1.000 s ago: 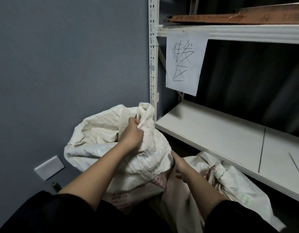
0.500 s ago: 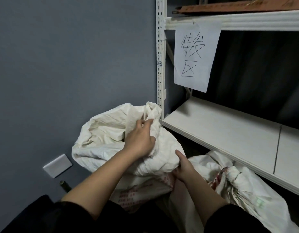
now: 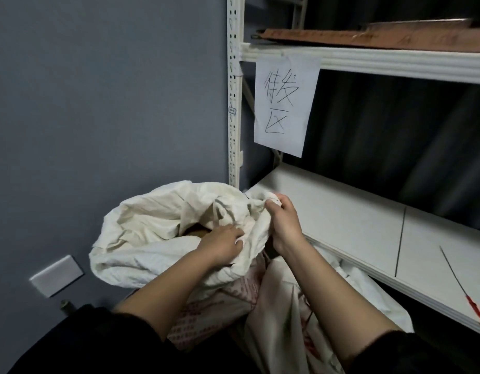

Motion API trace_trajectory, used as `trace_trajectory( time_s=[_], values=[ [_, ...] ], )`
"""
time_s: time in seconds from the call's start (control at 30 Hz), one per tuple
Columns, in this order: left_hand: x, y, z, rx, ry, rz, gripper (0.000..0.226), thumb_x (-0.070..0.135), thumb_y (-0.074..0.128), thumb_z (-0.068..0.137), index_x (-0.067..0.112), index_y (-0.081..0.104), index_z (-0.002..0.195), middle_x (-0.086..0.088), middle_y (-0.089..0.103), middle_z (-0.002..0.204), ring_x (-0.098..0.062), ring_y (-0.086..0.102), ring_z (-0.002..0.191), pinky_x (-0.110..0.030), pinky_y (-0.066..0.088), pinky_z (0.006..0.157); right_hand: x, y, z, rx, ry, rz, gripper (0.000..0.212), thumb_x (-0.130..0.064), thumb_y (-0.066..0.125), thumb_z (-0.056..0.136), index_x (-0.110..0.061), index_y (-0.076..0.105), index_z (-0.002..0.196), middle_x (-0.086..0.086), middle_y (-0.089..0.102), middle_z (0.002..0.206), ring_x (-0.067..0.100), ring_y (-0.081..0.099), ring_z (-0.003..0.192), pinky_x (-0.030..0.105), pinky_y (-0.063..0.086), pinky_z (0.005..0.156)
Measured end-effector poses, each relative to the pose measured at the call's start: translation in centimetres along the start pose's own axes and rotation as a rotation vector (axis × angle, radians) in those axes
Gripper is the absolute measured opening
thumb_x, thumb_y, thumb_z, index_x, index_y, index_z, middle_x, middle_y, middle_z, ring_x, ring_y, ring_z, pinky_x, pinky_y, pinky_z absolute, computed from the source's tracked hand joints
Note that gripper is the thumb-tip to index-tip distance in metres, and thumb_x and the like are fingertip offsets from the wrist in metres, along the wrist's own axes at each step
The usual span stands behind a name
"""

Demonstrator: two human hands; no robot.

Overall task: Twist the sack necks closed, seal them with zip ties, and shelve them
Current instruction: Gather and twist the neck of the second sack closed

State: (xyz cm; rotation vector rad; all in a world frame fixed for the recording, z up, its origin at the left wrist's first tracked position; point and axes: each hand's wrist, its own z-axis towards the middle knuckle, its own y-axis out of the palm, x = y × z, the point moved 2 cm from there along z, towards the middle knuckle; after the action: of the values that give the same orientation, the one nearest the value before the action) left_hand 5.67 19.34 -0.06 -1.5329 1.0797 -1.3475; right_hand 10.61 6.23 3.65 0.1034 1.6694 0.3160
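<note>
Head view: the white sack (image 3: 158,238), still open-mouthed, is seen on the floor beside the shelf (image 3: 341,220). Its gathered rim is gripped by the right hand (image 3: 283,220); fabric just below is pinched by the left hand (image 3: 222,242).

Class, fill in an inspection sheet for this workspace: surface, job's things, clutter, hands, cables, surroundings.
Surface: white shelf board, bare at its left end.
Job's things: open white sack, neck not yet twisted; second sack lower right; zip ties, red-ended, on the shelf at right.
Clutter: brown board on the upper shelf.
Hands: left hand grips the sack's rim; right hand grips gathered cloth.
Cables: nothing seen.
Surroundings: grey wall, wall plate, handwritten paper sign.
</note>
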Motion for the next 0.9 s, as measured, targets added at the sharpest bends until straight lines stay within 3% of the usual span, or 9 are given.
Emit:
trace_trajectory(
  time_s=[0.1, 0.2, 0.37, 0.47, 0.53, 0.6, 0.7, 0.8, 0.9],
  values=[
    [0.1, 0.9, 0.2, -0.091, -0.009, 0.001, 0.034, 0.027, 0.035, 0.095, 0.012, 0.059, 0.114, -0.015, 0.057, 0.124, -0.033, 0.053, 0.113, -0.042, 0.046, 0.092, -1.2, 0.1, -0.5, -0.102, 0.035, -0.035, 0.022, 0.005, 0.047, 0.089, -0.015, 0.053, 0.084, 0.007, 0.059, 0.075, 0.017, 0.057, 0.066, 0.024, 0.047, 0.058],
    [0.5, 1.5, 0.1, -0.164, -0.068, 0.045, 0.041, 0.029, 0.028, 0.099, 0.013, 0.053, 0.128, -0.018, 0.049, 0.136, -0.036, 0.047, 0.122, -0.041, 0.042, 0.098, -2.3, -0.5, -1.2, -0.221, 0.072, -0.002, 0.028, 0.010, 0.044, 0.085, -0.015, 0.052, 0.075, 0.000, 0.055, 0.059, 0.011, 0.052, 0.053, 0.020, 0.042, 0.048],
    [0.9, 0.1, -0.7, -0.397, -0.051, -0.076, 0.044, 0.028, 0.036, 0.099, 0.014, 0.046, 0.139, -0.011, 0.039, 0.149, -0.027, 0.035, 0.137, -0.032, 0.027, 0.112, -2.8, -2.1, -1.1, -0.146, 0.110, -0.084, 0.011, -0.005, 0.052, 0.073, -0.016, 0.049, 0.073, 0.000, 0.044, 0.067, 0.014, 0.041, 0.063, 0.027, 0.032, 0.055],
    [1.1, -3.3, -1.5, -0.363, -0.056, -0.146, 0.026, 0.028, 0.049, 0.091, 0.010, 0.067, 0.095, -0.006, 0.067, 0.094, -0.021, 0.060, 0.085, -0.028, 0.045, 0.079, -3.9, -2.3, -0.2, -0.236, 0.048, -0.512, 0.023, -0.037, 0.064, 0.083, -0.015, 0.055, 0.085, 0.005, 0.052, 0.077, 0.015, 0.048, 0.067, 0.026, 0.035, 0.057],
    [1.1, -5.8, -1.7, -0.230, -0.102, -0.192, 0.024, 0.025, 0.049, 0.090, 0.012, 0.066, 0.079, -0.004, 0.072, 0.080, -0.017, 0.061, 0.067, -0.027, 0.048, 0.070, -4.5, -1.7, 0.3, -0.309, 0.040, -0.841, 0.037, -0.049, 0.068, 0.078, -0.014, 0.056, 0.075, 0.003, 0.049, 0.065, 0.014, 0.043, 0.056, 0.023, 0.030, 0.048],
    [0.9, -7.9, -1.6, 0.069, -0.141, -0.074, 0.022, 0.026, 0.045, 0.090, 0.017, 0.057, 0.074, -0.004, 0.073, 0.086, -0.022, 0.066, 0.077, -0.030, 0.048, 0.070, -4.7, -1.2, 0.7, -0.335, 0.066, -1.122, 0.035, -0.044, 0.067, 0.081, -0.012, 0.059, 0.067, 0.000, 0.052, 0.061, 0.013, 0.043, 0.052, 0.022, 0.030, 0.045],
    [-0.3, -9.5, -1.2, 0.449, -0.135, 0.150, 0.018, 0.029, 0.047, 0.089, 0.017, 0.054, 0.102, -0.009, 0.060, 0.112, -0.031, 0.055, 0.108, -0.037, 0.042, 0.082, -4.5, -0.8, 1.3, -0.264, -0.024, -1.301, 0.023, -0.033, 0.059, 0.085, -0.020, 0.057, 0.065, 0.000, 0.059, 0.073, 0.021, 0.054, 0.074, 0.026, 0.034, 0.054],
    [-2.8, -8.7, -0.6, 0.173, -0.125, 0.255, 0.053, 0.039, 0.051, 0.088, 0.034, 0.039, 0.139, -0.007, 0.033, 0.146, -0.026, 0.030, 0.136, -0.043, 0.026, 0.108, -4.2, -1.0, 1.2, -0.097, -0.226, -1.193, 0.022, -0.031, 0.049, 0.087, -0.029, 0.053, 0.066, -0.003, 0.061, 0.080, 0.022, 0.055, 0.079, 0.029, 0.034, 0.061],
    [-3.7, -6.9, -0.3, 0.103, -0.030, 0.206, 0.044, 0.039, 0.051, 0.089, 0.039, 0.048, 0.133, -0.001, 0.032, 0.150, -0.019, 0.026, 0.140, -0.039, 0.016, 0.115, -4.2, -0.8, 1.4, -0.078, -0.352, -0.930, 0.029, -0.027, 0.051, 0.089, -0.027, 0.053, 0.060, -0.003, 0.057, 0.072, 0.017, 0.051, 0.071, 0.028, 0.035, 0.064]
  ],
)
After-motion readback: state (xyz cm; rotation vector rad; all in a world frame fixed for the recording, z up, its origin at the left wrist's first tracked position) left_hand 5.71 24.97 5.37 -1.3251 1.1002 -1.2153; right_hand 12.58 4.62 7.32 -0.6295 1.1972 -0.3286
